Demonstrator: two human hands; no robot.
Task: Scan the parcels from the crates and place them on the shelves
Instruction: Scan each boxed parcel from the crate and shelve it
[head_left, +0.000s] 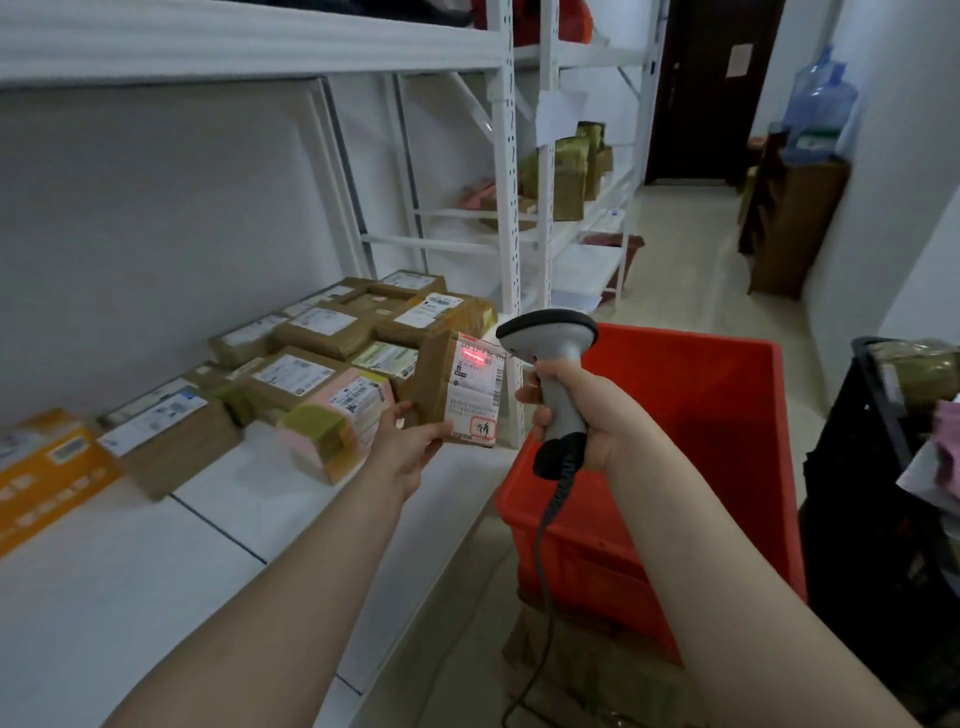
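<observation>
Mid-scan — the left hand (410, 441) grips a brown parcel (462, 389) at centre, just above the edge of the shelf (156, 571), while the right hand (582, 415) is wrapped round the scanner (550, 353), its red beam on the label. Many parcels (311, 364) already lie shelved toward 9 o'clock; the black crate (883, 467) at 3 o'clock holds more.

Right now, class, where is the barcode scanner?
In the head view, right of centre: the right hand grips the barcode scanner over the red crate's left edge, aimed at the brown parcel in the left hand.
</observation>
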